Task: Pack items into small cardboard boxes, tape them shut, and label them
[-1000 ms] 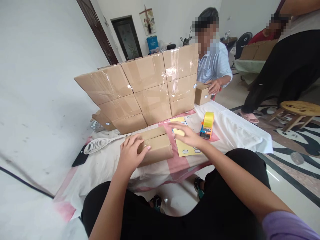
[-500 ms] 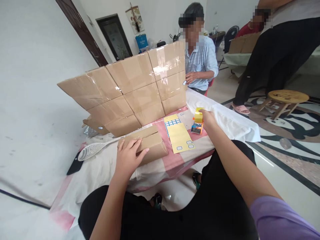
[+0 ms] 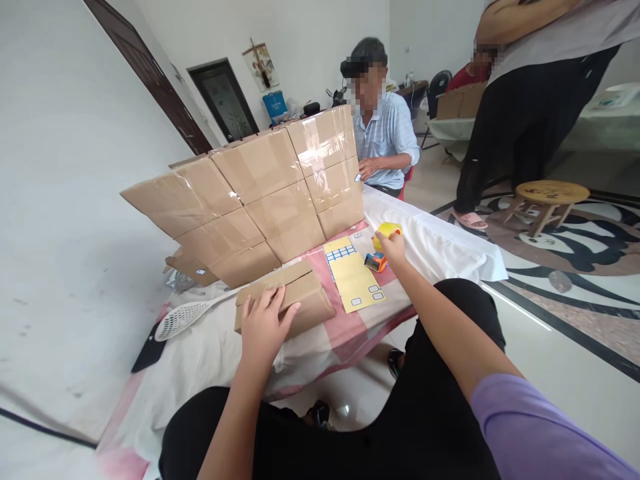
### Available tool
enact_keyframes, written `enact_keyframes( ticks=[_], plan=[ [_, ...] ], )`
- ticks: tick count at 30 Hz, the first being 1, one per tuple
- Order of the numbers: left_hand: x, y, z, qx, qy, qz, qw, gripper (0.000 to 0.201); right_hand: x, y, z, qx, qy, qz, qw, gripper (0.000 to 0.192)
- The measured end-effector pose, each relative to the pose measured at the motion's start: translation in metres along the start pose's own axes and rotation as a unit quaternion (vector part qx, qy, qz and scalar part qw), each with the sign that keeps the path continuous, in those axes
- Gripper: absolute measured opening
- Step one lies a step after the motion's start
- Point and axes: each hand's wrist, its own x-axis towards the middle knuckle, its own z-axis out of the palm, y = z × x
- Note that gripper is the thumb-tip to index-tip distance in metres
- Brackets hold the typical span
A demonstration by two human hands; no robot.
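A small closed cardboard box (image 3: 313,303) lies near the table's front edge. My left hand (image 3: 265,317) rests on its top and near side with the fingers spread. My right hand (image 3: 393,247) is closed around a tape dispenser (image 3: 376,261) with an orange body and a yellow tape roll (image 3: 388,232). The dispenser is tilted just over the right edge of a yellow sheet (image 3: 357,280). That sheet carries blue-outlined labels and lies right of the box.
Behind the small box, taped cardboard boxes (image 3: 285,213) form a wall. A white slotted spoon (image 3: 183,319) lies at left, partly over a dark flat object (image 3: 149,347). Across the table a person (image 3: 387,143) sits; another stands at right near a wooden stool (image 3: 553,192).
My right hand has shifted left and turned the tape dispenser, bringing its front end toward the yellow sheet. My left hand stays on the box. The whole view has shifted slightly.
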Motion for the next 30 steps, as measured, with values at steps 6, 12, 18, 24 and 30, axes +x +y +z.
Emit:
enact_keyframes(
  ticks=[6, 12, 18, 24, 30],
  plan=[
    [0.000, 0.009, 0.004, 0.018, 0.013, -0.003, 1.000, 0.061, -0.022, -0.019, 0.009, 0.086, 0.002, 0.000, 0.996, 0.026],
    [-0.002, 0.013, 0.010, 0.000, 0.059, -0.011, 0.998, 0.058, -0.064, -0.049, 0.014, 0.124, -0.102, -0.007, 0.987, 0.031],
    [-0.007, 0.014, 0.012, -0.013, 0.125, -0.022, 0.992, 0.058, -0.106, -0.073, 0.020, 0.147, -0.235, -0.031, 0.960, 0.052],
    [-0.008, 0.025, 0.007, -0.046, 0.193, 0.023, 0.980, 0.052, -0.142, -0.079, 0.021, 0.169, -0.269, -0.034, 0.948, 0.060],
    [-0.025, 0.080, 0.009, -0.205, 0.129, 0.134, 0.961, 0.053, -0.173, -0.075, 0.021, 0.197, -0.294, 0.006, 0.935, 0.062]
  ],
)
